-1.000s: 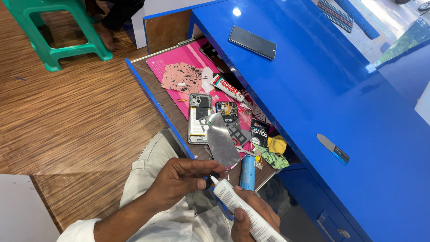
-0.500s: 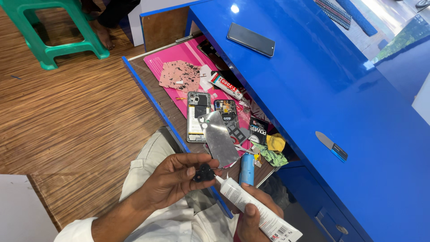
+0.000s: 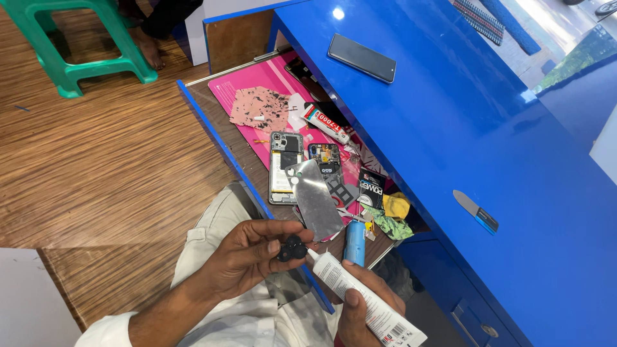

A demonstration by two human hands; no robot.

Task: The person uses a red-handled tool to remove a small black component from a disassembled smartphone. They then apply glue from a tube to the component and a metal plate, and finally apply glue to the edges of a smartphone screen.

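Blue drawer edge (image 3: 222, 151), opened phone (image 3: 285, 168), silver back cover (image 3: 317, 200) beyond both hands.

You're looking at a glossy blue counter (image 3: 463, 128), a pink mat (image 3: 257, 80), a green stool (image 3: 71, 38), and you're gripping a white tube (image 3: 363, 302).

Dark phone (image 3: 361, 58) on blue counter (image 3: 488, 148); green stool (image 3: 77, 45) on wood floor (image 3: 96, 167).
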